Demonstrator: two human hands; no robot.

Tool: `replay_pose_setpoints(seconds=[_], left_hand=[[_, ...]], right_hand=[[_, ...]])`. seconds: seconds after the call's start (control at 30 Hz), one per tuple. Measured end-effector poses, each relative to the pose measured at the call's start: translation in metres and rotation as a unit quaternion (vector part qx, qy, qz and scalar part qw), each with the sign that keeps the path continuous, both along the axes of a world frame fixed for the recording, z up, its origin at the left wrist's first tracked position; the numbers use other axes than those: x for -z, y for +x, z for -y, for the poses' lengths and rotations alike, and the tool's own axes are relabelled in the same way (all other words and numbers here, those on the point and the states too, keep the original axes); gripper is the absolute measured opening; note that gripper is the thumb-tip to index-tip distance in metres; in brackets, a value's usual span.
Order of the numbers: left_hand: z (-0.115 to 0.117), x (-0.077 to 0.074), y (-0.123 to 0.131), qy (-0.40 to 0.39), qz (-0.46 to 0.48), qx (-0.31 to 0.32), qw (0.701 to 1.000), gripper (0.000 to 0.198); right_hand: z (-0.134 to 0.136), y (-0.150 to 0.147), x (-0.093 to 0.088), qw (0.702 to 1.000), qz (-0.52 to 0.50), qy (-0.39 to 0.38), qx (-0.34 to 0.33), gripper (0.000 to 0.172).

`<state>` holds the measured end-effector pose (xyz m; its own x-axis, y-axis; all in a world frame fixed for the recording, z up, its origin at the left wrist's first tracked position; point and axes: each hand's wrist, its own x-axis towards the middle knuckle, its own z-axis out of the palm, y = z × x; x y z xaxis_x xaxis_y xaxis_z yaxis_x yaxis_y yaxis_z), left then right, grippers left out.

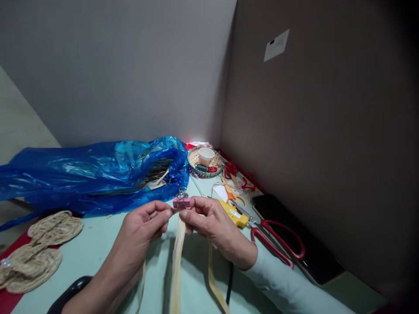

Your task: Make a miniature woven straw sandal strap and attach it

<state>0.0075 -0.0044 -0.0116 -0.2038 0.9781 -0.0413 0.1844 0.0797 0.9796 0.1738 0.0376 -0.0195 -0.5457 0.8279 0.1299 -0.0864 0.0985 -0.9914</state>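
Observation:
A pink binder clip point(181, 203) with silver wire handles stands upright between my hands. From just below it a pale, flat straw-like strip point(177, 261) hangs down towards me. My left hand point(144, 222) is closed in a pinch at the clip's lower left; whatever lies between the fingertips is too small to make out. On the other side my right hand point(211, 220) pinches the top of the strip, its fingers against the clip. A second yellowish strip point(212, 274) hangs below my right hand, and a thin strand point(142, 283) trails beneath my left wrist.
A blue plastic bag point(108, 170) lies at the back left, woven straw pieces point(55, 229) in front of it. A round basket point(193, 162) holds a white cup point(206, 155). To the right are red-handled scissors point(273, 237), a yellow tool point(234, 213) and a dark flat device point(314, 248).

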Motion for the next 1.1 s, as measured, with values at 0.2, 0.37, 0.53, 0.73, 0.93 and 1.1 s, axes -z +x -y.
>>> replay_pose_setpoints(seconds=[0.2, 0.37, 0.53, 0.73, 0.93, 1.1], left_hand=[[-0.001, -0.001, -0.005, 0.064, -0.074, -0.002, 0.995, 0.02], [0.0, 0.007, -0.001, 0.084, -0.1, -0.003, 0.991, 0.014], [-0.002, 0.004, -0.002, 0.05, -0.032, 0.089, 0.994, 0.018], [-0.004, 0.001, -0.009, -0.008, 0.05, 0.091, 0.995, 0.028], [-0.003, 0.005, -0.01, -0.01, 0.084, 0.038, 0.996, 0.027], [0.0, 0.01, -0.001, -0.025, 0.162, 0.008, 0.986, 0.021]], right_hand=[[0.002, 0.001, 0.004, 0.972, -0.105, -0.179, -0.112, 0.021], [0.001, -0.001, 0.006, 0.966, -0.097, -0.21, -0.12, 0.025], [-0.002, 0.001, 0.004, 0.979, -0.071, -0.168, -0.086, 0.033], [-0.006, 0.006, 0.003, 0.986, -0.023, -0.136, -0.095, 0.027], [0.0, 0.001, 0.001, 0.995, 0.013, -0.091, -0.03, 0.027], [0.005, -0.004, 0.003, 0.998, 0.018, -0.055, 0.024, 0.025]])
